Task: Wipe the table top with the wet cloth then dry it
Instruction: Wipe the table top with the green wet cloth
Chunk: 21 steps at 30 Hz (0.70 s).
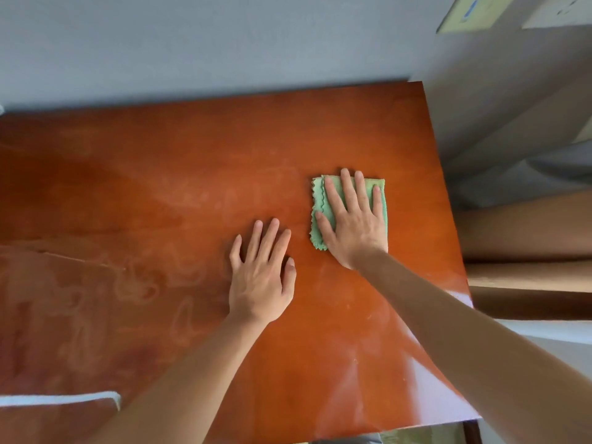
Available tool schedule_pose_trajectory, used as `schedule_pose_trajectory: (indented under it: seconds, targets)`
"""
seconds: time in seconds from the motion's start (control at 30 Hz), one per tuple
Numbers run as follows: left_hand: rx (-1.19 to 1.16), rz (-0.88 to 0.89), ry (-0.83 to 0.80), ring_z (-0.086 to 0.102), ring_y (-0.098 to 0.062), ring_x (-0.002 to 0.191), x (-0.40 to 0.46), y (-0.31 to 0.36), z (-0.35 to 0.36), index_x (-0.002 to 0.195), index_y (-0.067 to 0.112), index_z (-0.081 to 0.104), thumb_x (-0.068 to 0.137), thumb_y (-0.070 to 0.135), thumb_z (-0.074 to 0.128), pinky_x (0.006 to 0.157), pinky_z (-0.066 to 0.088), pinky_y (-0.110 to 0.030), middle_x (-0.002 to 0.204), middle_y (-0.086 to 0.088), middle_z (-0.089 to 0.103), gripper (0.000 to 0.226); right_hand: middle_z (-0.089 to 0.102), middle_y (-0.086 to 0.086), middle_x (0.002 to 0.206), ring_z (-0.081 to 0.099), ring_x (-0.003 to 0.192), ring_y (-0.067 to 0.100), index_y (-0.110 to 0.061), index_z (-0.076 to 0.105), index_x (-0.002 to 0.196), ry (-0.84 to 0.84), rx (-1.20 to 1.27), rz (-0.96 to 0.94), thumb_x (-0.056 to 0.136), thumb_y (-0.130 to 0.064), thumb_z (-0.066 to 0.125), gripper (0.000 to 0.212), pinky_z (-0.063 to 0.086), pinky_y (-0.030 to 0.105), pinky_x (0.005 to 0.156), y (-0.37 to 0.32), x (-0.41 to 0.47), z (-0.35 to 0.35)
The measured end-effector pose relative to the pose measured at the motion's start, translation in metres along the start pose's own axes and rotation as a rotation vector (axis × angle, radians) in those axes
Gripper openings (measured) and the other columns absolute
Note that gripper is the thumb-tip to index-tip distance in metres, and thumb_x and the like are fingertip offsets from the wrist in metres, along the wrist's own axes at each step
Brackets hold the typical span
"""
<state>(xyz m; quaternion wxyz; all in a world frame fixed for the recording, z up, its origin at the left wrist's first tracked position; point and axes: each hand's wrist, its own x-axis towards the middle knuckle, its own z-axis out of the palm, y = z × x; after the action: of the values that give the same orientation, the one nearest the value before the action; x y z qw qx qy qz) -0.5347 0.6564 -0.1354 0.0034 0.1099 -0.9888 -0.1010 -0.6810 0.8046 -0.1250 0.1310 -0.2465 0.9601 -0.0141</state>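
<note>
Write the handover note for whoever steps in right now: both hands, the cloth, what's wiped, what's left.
Right hand: flat, fingers straight, pressing the folded green cloth on the table top, right of centre.
Left hand: flat on bare wood beside the cloth, holding nothing.
Done: pale swirl streaks on the left part suggest some wiping there; whether the cloth is wet cannot be told.
Left: finish wiping, then dry. A white edge at the near left may be another cloth; unclear.
</note>
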Motion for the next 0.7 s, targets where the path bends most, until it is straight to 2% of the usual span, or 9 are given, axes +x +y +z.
schedule_pose_trajectory:
  seconds: [0.07,0.2,0.33,0.47,0.7]
  targets:
    - [-0.01,0.0,0.013,0.026,-0.027,0.154,-0.001,0.001,0.0,0.15,0.019,0.05,0.102,0.038,0.035,0.121,0.021,-0.058,0.163,-0.003,0.036,0.054,-0.007,0.004,0.171,-0.016,0.156,0.025,-0.028,-0.006,0.163,0.001,0.011,-0.018,0.101,-0.062,0.002,0.071,-0.013,0.048,0.125,-0.003,-0.023,0.006]
    - [-0.005,-0.003,0.003,0.028,-0.028,0.153,0.0,0.001,-0.001,0.149,0.018,0.05,0.102,0.04,0.032,0.121,0.021,-0.059,0.163,-0.005,0.037,0.055,0.004,0.006,0.171,-0.006,0.158,0.027,-0.025,0.006,0.164,0.021,0.033,-0.063,0.104,-0.06,0.009,0.069,-0.002,0.051,0.126,-0.015,-0.082,0.027]
    - [-0.002,0.006,0.008,0.027,-0.028,0.154,0.0,0.0,0.001,0.15,0.019,0.049,0.102,0.039,0.033,0.121,0.021,-0.059,0.163,-0.005,0.036,0.054,0.006,0.006,0.171,-0.005,0.158,0.026,-0.027,0.01,0.164,0.017,0.041,-0.087,0.105,-0.06,0.01,0.068,0.0,0.052,0.125,-0.015,-0.091,0.031]
    - [-0.006,0.01,0.03,0.027,-0.028,0.154,-0.001,-0.001,0.003,0.149,0.018,0.051,0.102,0.038,0.037,0.121,0.021,-0.058,0.163,-0.005,0.037,0.053,-0.003,0.002,0.171,-0.012,0.157,0.023,-0.031,-0.001,0.162,-0.006,0.002,-0.106,0.104,-0.062,0.008,0.066,-0.006,0.049,0.126,-0.003,-0.055,0.021]
    - [-0.014,0.02,0.059,0.03,-0.03,0.152,0.0,-0.003,0.007,0.147,0.018,0.053,0.101,0.038,0.039,0.121,0.021,-0.058,0.161,-0.006,0.039,0.052,-0.005,0.001,0.172,-0.011,0.157,0.024,-0.033,-0.002,0.163,0.024,-0.014,0.061,0.1,-0.064,0.005,0.07,-0.009,0.048,0.124,0.029,0.081,-0.018]
